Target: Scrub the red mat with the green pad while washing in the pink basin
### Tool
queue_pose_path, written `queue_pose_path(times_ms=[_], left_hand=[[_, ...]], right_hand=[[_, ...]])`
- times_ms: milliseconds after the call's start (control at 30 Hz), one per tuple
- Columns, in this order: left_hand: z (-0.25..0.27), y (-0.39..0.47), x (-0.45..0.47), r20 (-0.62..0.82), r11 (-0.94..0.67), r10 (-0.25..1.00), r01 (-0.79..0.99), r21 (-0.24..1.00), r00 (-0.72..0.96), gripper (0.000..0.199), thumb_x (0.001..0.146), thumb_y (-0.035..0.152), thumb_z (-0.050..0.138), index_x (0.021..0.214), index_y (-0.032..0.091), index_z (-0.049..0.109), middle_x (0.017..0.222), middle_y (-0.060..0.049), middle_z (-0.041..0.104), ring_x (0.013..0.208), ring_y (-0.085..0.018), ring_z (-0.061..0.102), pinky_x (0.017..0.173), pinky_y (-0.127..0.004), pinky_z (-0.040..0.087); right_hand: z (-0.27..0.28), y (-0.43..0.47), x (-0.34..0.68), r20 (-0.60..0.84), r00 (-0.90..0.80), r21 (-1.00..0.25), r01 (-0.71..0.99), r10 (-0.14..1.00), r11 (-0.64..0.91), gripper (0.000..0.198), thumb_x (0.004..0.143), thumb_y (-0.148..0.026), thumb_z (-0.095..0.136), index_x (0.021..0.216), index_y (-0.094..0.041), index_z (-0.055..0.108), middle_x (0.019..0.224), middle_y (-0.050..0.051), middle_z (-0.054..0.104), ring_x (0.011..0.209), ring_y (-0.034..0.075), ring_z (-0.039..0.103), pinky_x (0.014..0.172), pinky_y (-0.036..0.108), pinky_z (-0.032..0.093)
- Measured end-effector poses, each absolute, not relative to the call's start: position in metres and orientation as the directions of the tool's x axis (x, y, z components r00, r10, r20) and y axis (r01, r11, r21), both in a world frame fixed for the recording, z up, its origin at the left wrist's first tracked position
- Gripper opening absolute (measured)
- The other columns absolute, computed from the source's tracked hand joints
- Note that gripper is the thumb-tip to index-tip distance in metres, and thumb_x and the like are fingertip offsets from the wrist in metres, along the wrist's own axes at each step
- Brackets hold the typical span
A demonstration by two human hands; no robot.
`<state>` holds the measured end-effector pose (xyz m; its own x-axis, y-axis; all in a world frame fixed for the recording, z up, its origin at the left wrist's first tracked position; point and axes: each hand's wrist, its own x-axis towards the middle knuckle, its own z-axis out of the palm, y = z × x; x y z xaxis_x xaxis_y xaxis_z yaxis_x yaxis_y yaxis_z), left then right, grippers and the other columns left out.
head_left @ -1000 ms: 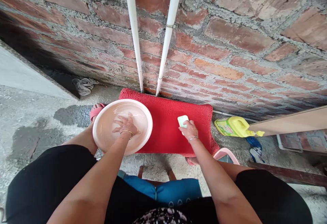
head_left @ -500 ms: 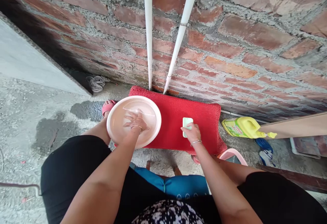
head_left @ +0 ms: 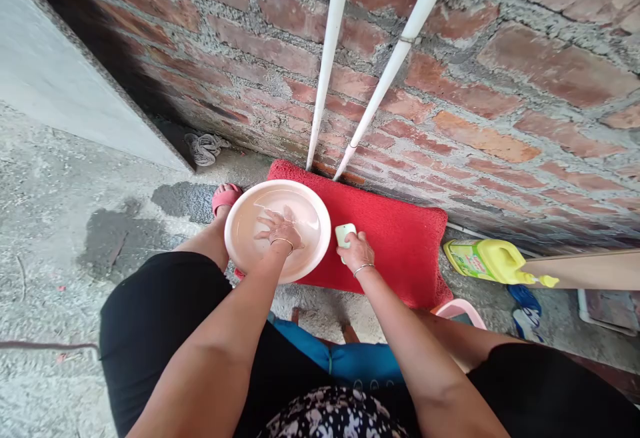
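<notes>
My left hand (head_left: 281,228) is in the water of a pale pink basin (head_left: 320,208), palm down with fingers spread, holding nothing. The basin rests on the left part of a thick red mat (head_left: 395,241). Just right of its rim, my right hand (head_left: 359,251) grips a pale green scrub brush (head_left: 345,231) with rounded corners. Its underside is hidden, as is the part beneath my fingers. It is over the mat, and I cannot tell how firmly it touches.
White pipes (head_left: 327,58) run down the brick wall (head_left: 390,138) behind the mat. A yellow detergent jug (head_left: 487,261) lies to the right, near a pink-rimmed tub (head_left: 463,308). A grey slab (head_left: 90,85) leans at left, with a bundled rag (head_left: 205,149) beside it.
My right hand has moved the scrub brush left across the mat, closer to the basin. My left hand stays spread in the water. The whole view has shifted and tilted slightly.
</notes>
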<state>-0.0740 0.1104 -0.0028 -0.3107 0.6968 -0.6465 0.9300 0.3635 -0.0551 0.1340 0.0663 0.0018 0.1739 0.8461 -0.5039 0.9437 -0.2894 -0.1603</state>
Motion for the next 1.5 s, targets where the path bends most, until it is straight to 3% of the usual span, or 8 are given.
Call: queue_pose_path(times_ms=[133, 333, 600, 800, 933, 1167, 1300, 1500], left_hand=[[0.005, 0.11, -0.073, -0.664, 0.36, 0.687, 0.932, -0.044, -0.297, 0.138, 0.062, 0.05, 0.087, 0.165, 0.028, -0.002, 0.169, -0.028, -0.006, 0.149, -0.061, 0.0, 0.101, -0.082, 0.032], [0.006, 0.11, -0.073, -0.662, 0.352, 0.691, 0.935, -0.043, -0.29, 0.134, 0.064, 0.049, 0.086, 0.165, 0.027, 0.0, 0.169, -0.027, -0.004, 0.149, -0.06, 0.0, 0.102, -0.081, 0.033], [0.002, 0.11, -0.073, -0.656, 0.354, 0.701, 0.935, -0.02, -0.28, 0.134, 0.065, 0.048, 0.086, 0.165, 0.022, 0.002, 0.168, -0.03, -0.004, 0.147, -0.063, 0.0, 0.1, -0.081, 0.033], [0.005, 0.111, -0.073, -0.668, 0.368, 0.677, 0.928, -0.058, -0.31, 0.136, 0.062, 0.049, 0.086, 0.165, 0.028, 0.0, 0.169, -0.026, -0.005, 0.149, -0.06, 0.0, 0.101, -0.082, 0.032], [0.002, 0.111, -0.073, -0.658, 0.347, 0.693, 0.936, -0.052, -0.293, 0.139, 0.06, 0.05, 0.086, 0.165, 0.025, -0.002, 0.168, -0.029, -0.005, 0.149, -0.061, 0.001, 0.1, -0.082, 0.033], [-0.001, 0.112, -0.073, -0.67, 0.351, 0.678, 0.934, -0.065, -0.301, 0.141, 0.057, 0.058, 0.085, 0.165, 0.027, 0.0, 0.169, -0.027, -0.005, 0.149, -0.061, 0.0, 0.1, -0.083, 0.032], [0.002, 0.111, -0.073, -0.654, 0.359, 0.691, 0.931, -0.058, -0.308, 0.138, 0.06, 0.056, 0.084, 0.165, 0.028, 0.0, 0.17, -0.026, -0.004, 0.149, -0.06, 0.001, 0.1, -0.081, 0.034], [-0.004, 0.112, -0.074, -0.65, 0.373, 0.694, 0.927, -0.046, -0.312, 0.136, 0.058, 0.062, 0.082, 0.166, 0.027, 0.007, 0.17, -0.025, -0.005, 0.149, -0.062, 0.0, 0.1, -0.083, 0.032]], right_hand=[[0.003, 0.06, 0.133, -0.482, 0.26, -0.175, 0.907, 0.837, -0.383, 0.034, 0.082, -0.05, 0.07, 0.108, -0.028, 0.066, 0.11, 0.002, 0.052, 0.083, 0.016, 0.06, 0.07, 0.027, 0.042], [-0.008, 0.065, 0.095, -0.509, 0.127, -0.265, 0.918, 0.851, -0.296, 0.028, 0.087, -0.044, 0.065, 0.108, -0.025, 0.065, 0.115, 0.003, 0.053, 0.088, 0.016, 0.06, 0.071, 0.027, 0.041], [0.003, 0.065, 0.131, -0.5, 0.241, -0.117, 0.933, 0.832, -0.341, 0.033, 0.083, -0.045, 0.069, 0.11, -0.027, 0.065, 0.114, 0.005, 0.051, 0.091, 0.019, 0.062, 0.074, 0.03, 0.044], [-0.004, 0.07, 0.094, -0.505, 0.153, -0.241, 0.92, 0.849, -0.309, 0.024, 0.09, -0.039, 0.058, 0.109, -0.026, 0.065, 0.113, 0.005, 0.054, 0.084, 0.017, 0.061, 0.073, 0.03, 0.045], [-0.005, 0.074, 0.09, -0.517, 0.121, -0.234, 0.932, 0.848, -0.276, 0.026, 0.09, -0.041, 0.059, 0.109, -0.025, 0.065, 0.116, 0.007, 0.054, 0.089, 0.019, 0.061, 0.075, 0.031, 0.046], [0.005, 0.061, 0.154, -0.518, 0.314, -0.107, 0.899, 0.796, -0.425, 0.033, 0.082, -0.044, 0.068, 0.109, -0.026, 0.065, 0.116, 0.006, 0.052, 0.091, 0.019, 0.063, 0.077, 0.031, 0.046], [0.012, 0.054, 0.155, -0.506, 0.393, -0.139, 0.842, 0.768, -0.522, 0.032, 0.083, -0.049, 0.067, 0.105, -0.026, 0.065, 0.111, 0.004, 0.054, 0.087, 0.018, 0.063, 0.076, 0.03, 0.046], [0.001, 0.057, 0.094, -0.52, 0.193, -0.269, 0.888, 0.832, -0.373, 0.025, 0.085, -0.044, 0.065, 0.105, -0.027, 0.065, 0.114, 0.004, 0.055, 0.087, 0.017, 0.062, 0.073, 0.028, 0.045]])
